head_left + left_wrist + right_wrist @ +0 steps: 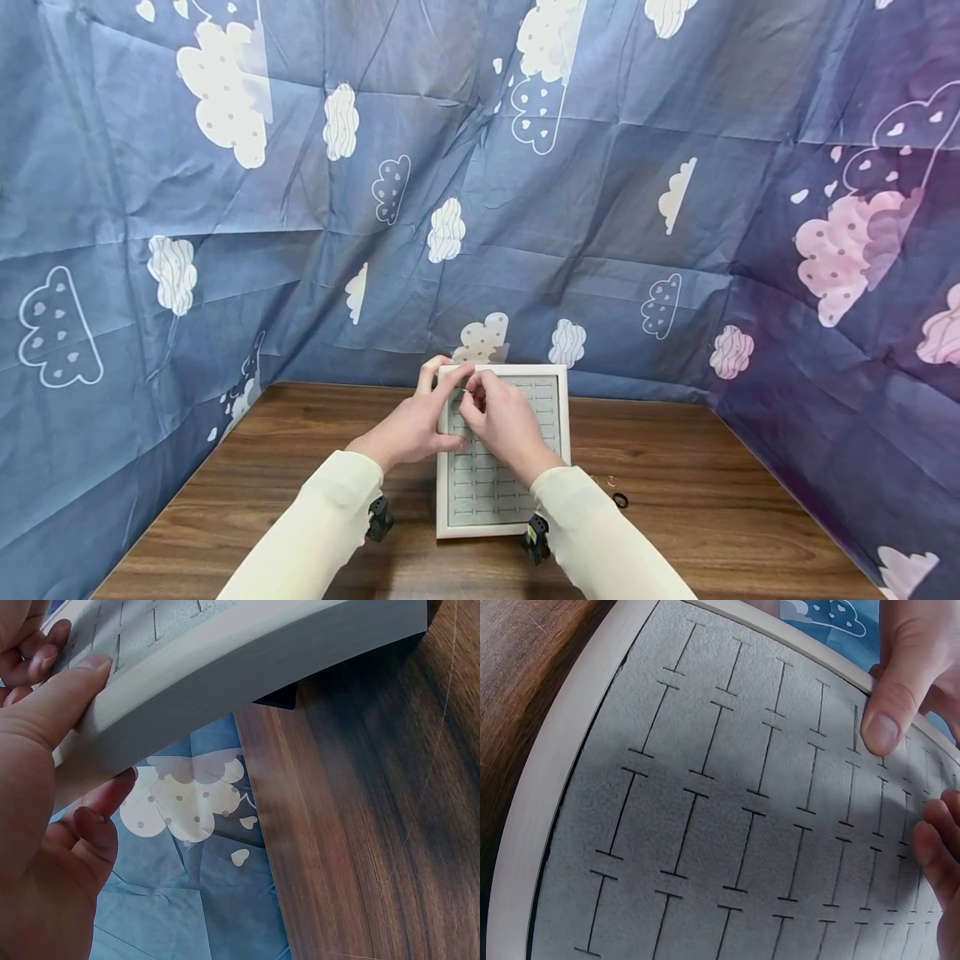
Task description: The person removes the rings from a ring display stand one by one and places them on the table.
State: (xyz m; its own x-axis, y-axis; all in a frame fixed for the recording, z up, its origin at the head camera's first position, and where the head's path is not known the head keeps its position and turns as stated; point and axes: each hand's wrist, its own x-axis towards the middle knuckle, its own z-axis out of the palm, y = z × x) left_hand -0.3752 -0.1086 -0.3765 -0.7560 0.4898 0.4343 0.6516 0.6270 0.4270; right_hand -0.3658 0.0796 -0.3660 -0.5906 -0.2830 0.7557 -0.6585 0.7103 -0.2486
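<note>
A ring display board (495, 492) with a white frame and grey slotted padding leans up in front of me. My left hand (412, 429) grips its left edge, thumb (86, 682) on the frame and padding, other fingers bent round the side and underneath. Over the upper left slots, my right hand (506, 421) pinches a small thin light-coloured piece (468, 392). Its kind is mostly hidden by the fingertips. In the right wrist view, curled fingers of the right hand (937, 844) show close to the left thumb (885, 731), above the I-shaped slots.
On the brown wooden table (705, 500), a black ring (620, 500) lies right of the board, with thin gold-coloured rings (611, 481) next to it, partly behind my right sleeve. A blue cloud-patterned curtain (525, 275) hangs behind and along both sides.
</note>
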